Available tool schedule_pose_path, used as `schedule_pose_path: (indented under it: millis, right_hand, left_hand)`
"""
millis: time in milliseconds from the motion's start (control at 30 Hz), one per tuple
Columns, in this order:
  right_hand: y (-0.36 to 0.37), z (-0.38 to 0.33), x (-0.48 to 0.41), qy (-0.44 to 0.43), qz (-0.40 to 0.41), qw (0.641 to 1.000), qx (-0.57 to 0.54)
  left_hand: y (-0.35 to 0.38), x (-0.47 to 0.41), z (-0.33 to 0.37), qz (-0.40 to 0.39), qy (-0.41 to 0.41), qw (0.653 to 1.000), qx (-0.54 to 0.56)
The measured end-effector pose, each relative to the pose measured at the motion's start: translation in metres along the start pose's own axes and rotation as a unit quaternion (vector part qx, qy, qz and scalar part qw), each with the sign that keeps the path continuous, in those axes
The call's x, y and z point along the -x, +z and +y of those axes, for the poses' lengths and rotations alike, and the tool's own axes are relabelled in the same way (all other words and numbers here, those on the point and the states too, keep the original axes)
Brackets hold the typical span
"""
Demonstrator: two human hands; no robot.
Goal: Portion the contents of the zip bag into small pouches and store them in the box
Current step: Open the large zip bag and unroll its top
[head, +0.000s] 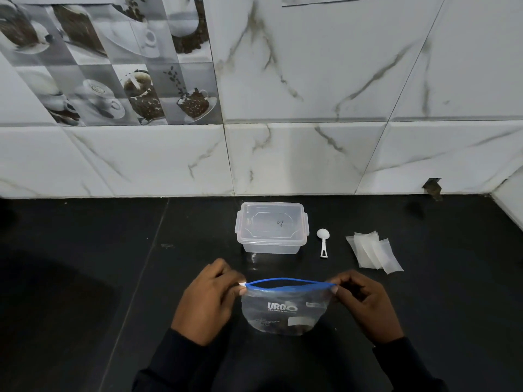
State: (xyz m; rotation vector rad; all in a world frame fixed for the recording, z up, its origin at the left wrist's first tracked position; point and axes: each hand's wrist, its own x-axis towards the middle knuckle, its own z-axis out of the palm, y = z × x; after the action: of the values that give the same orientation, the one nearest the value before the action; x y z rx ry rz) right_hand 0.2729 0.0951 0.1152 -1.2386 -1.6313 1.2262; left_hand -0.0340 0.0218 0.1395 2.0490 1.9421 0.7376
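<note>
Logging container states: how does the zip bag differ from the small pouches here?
The zip bag is held upright by the left hand and right hand; the small pouches lie flat, overlapping, untouched on the counter. The zip bag has a blue zip strip and white print; the pouches look plain. Dark contents sit in the zip bag; the pouches look empty. Both are translucent plastic.

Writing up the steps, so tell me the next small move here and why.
Probably free the right hand and reach for the spoon. It and the left hand pinch the ends of the zip bag, whose blue tracks bow apart, so its mouth looks open; dark contents sit at the bottom. Spoon and pouches lie untouched right of the lidded box.
</note>
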Motion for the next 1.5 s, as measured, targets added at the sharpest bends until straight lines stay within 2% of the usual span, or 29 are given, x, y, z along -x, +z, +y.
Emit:
schedule_pose_path:
  millis: [200,333,500,633,767,867,1033,1167,1333,1433,1500]
  right_hand:
    - [0.0,-0.03,-0.01,-0.009,-0.092,0.994,0.053]
    - [0.009,-0.039,-0.019,-0.022,-0.142,0.983,0.116]
    - [0.02,-0.044,-0.022,-0.032,-0.228,0.96,0.158]
    - [0.026,-0.046,-0.023,-0.059,-0.269,0.933,0.231]
    - [0.028,-0.047,-0.022,-0.135,-0.278,0.914,0.264]
    - [0.026,-0.042,-0.026,-0.147,-0.296,0.889,0.319]
    - [0.031,-0.045,-0.027,-0.141,-0.28,0.853,0.417]
    - [0.035,-0.044,-0.02,-0.11,-0.258,0.864,0.418]
    - [0.038,-0.046,-0.014,-0.072,-0.274,0.879,0.384]
    - [0.042,-0.049,-0.01,-0.052,-0.251,0.922,0.29]
    - [0.046,-0.049,-0.009,-0.027,-0.238,0.938,0.249]
  left_hand:
    - [0.006,0.005,0.011,-0.007,-0.039,0.992,0.116]
    - [0.01,0.008,0.025,0.02,-0.083,0.986,0.145]
    - [0.016,0.005,0.044,0.015,-0.173,0.975,0.135]
    - [0.022,0.002,0.054,-0.013,-0.203,0.971,0.124]
    - [0.022,0.002,0.053,-0.036,-0.152,0.977,0.144]
    - [0.025,0.004,0.048,-0.05,-0.086,0.984,0.147]
    - [0.025,0.002,0.049,-0.088,-0.103,0.987,0.091]
    - [0.02,0.0,0.058,-0.113,-0.104,0.985,0.081]
    - [0.018,0.002,0.064,-0.067,-0.118,0.987,0.09]
    - [0.017,0.0,0.066,-0.026,-0.136,0.982,0.126]
    - [0.018,-0.001,0.066,0.006,-0.175,0.974,0.143]
